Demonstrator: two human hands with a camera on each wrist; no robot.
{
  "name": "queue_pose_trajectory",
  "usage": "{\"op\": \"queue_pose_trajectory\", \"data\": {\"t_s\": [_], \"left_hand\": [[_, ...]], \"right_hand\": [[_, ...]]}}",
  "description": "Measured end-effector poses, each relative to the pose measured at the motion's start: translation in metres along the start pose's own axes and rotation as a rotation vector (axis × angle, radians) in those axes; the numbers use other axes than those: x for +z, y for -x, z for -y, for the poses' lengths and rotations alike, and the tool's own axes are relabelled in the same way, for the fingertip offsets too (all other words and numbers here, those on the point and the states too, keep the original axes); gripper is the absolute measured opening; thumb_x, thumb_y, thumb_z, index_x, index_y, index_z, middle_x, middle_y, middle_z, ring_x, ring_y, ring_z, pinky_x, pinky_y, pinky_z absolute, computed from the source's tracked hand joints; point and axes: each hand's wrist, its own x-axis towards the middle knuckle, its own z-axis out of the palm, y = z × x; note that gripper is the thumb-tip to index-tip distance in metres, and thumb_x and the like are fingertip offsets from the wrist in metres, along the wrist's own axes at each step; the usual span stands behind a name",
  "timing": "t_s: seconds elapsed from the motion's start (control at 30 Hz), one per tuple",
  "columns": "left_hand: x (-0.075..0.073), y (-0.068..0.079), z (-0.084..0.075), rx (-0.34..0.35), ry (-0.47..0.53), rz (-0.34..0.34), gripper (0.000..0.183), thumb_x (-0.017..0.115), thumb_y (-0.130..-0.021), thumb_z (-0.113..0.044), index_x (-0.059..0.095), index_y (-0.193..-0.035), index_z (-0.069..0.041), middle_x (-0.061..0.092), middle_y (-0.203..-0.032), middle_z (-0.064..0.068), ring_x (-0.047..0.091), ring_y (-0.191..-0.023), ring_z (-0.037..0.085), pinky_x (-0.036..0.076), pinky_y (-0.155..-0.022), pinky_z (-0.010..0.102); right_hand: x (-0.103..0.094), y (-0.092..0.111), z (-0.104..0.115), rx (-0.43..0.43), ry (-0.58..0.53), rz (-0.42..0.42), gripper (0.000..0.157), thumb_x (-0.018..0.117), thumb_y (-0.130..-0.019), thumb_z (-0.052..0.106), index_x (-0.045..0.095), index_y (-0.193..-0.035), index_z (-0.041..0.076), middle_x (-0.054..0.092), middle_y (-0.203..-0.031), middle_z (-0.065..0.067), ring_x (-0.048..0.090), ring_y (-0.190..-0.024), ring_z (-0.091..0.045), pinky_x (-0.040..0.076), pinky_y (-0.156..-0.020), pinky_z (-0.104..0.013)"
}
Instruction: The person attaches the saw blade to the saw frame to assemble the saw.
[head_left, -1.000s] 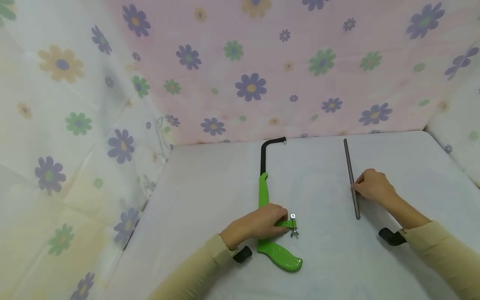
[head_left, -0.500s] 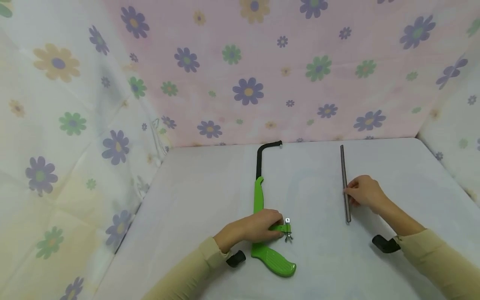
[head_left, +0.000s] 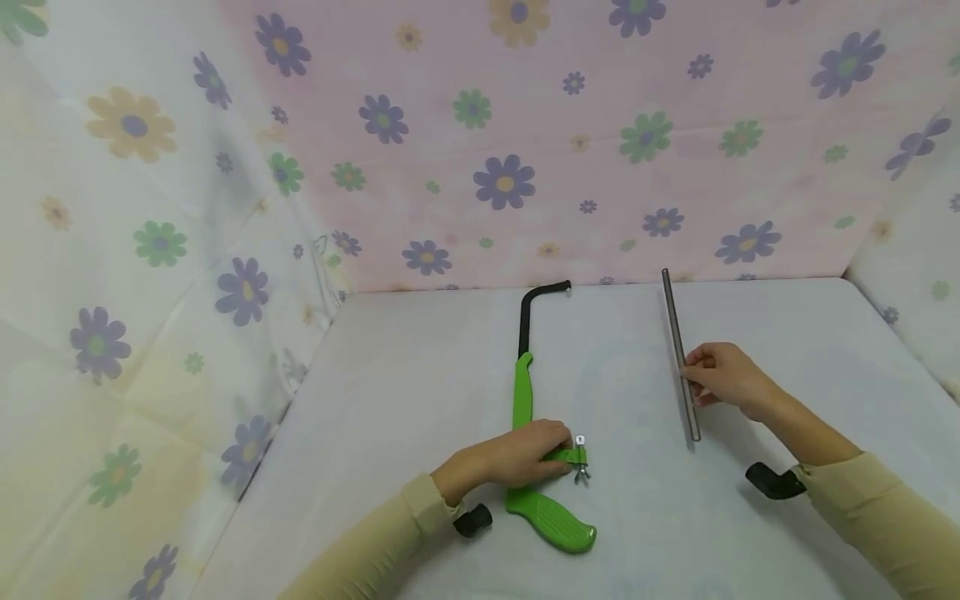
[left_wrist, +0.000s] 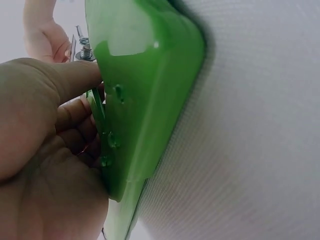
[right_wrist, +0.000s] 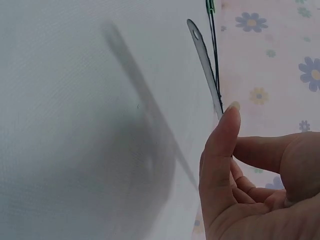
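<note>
A green hacksaw frame with a bent black front bar lies on the white-covered table. My left hand grips it just above the green handle, thumb and fingers around the short green arm that bears a wing nut. The left wrist view has the thumb against the green frame and the fingers curled behind. To the right, my right hand pinches a thin grey hacksaw blade, raised off the table. A hole shows at the near end of the blade in the right wrist view.
Flowered cloth walls enclose the table at the back and sides. A black wrist-camera mount sits below the right cuff, and another mount by the left cuff.
My right hand has lifted the blade from the table and brought it left, toward the frame. The left hand keeps its grip on the hacksaw frame, which stays in place.
</note>
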Motion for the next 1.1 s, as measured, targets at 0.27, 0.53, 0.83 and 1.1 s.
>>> {"op": "queue_pose_trajectory", "data": {"t_s": [0.27, 0.53, 0.83, 1.1], "left_hand": [[0.000, -0.001, 0.000, -0.004, 0.030, 0.012, 0.008, 0.059, -0.105, -0.021, 0.058, -0.109, -0.013, 0.053, -0.096, -0.010, 0.048, -0.086, 0.004, 0.042, -0.078, 0.017], [0.003, -0.003, 0.000, 0.007, 0.052, 0.027, 0.010, 0.054, -0.108, -0.019, 0.055, -0.112, -0.011, 0.053, -0.096, -0.009, 0.048, -0.084, 0.003, 0.043, -0.075, 0.017], [0.003, -0.002, -0.004, 0.020, 0.023, 0.026, 0.008, 0.052, -0.108, -0.016, 0.054, -0.111, -0.009, 0.051, -0.093, -0.008, 0.047, -0.082, 0.004, 0.041, -0.073, 0.017], [0.003, -0.002, -0.003, 0.030, 0.015, 0.023, 0.007, 0.052, -0.108, -0.016, 0.053, -0.110, -0.010, 0.051, -0.094, -0.008, 0.047, -0.083, 0.004, 0.040, -0.074, 0.016]], "right_hand": [[0.006, -0.003, 0.002, -0.043, -0.032, 0.024, 0.028, 0.055, -0.105, 0.006, 0.048, -0.120, -0.015, 0.061, -0.088, -0.010, 0.059, -0.075, -0.017, 0.059, -0.067, -0.030], [0.013, -0.003, 0.011, -0.079, -0.089, 0.068, 0.027, 0.056, -0.103, 0.005, 0.049, -0.120, -0.016, 0.062, -0.088, -0.010, 0.060, -0.075, -0.016, 0.059, -0.068, -0.030], [0.020, -0.007, 0.017, -0.097, -0.115, 0.110, 0.026, 0.056, -0.103, 0.003, 0.049, -0.120, -0.016, 0.061, -0.087, -0.011, 0.060, -0.076, -0.016, 0.059, -0.069, -0.031], [0.027, -0.014, 0.023, -0.106, -0.114, 0.122, 0.025, 0.056, -0.103, 0.003, 0.050, -0.119, -0.014, 0.060, -0.088, -0.013, 0.059, -0.076, -0.017, 0.058, -0.069, -0.030]]}}
